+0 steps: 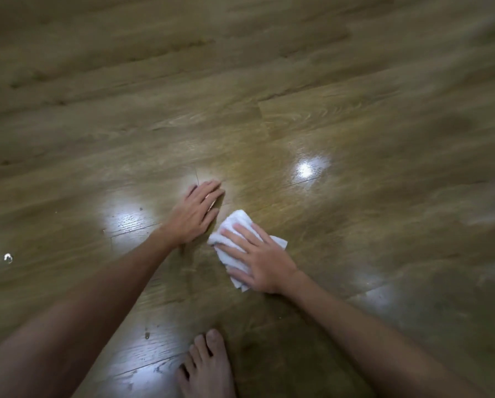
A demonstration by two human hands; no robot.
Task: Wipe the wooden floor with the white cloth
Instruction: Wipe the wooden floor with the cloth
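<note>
A glossy wooden plank floor [298, 116] fills the view. A crumpled white cloth [235, 225] lies on it near the middle. My right hand [257, 257] presses flat on the cloth, fingers spread over it, with cloth showing beyond the fingertips and under the palm. Just left of it, my left hand [196, 214] rests flat on the bare floor, fingers together and pointing away, holding nothing. The two hands are close but apart.
My bare foot [206, 369] stands on the floor at the bottom centre, between my forearms. A small white speck [8, 257] lies at the far left. Bright light reflections [309, 168] and faint smears show on the planks.
</note>
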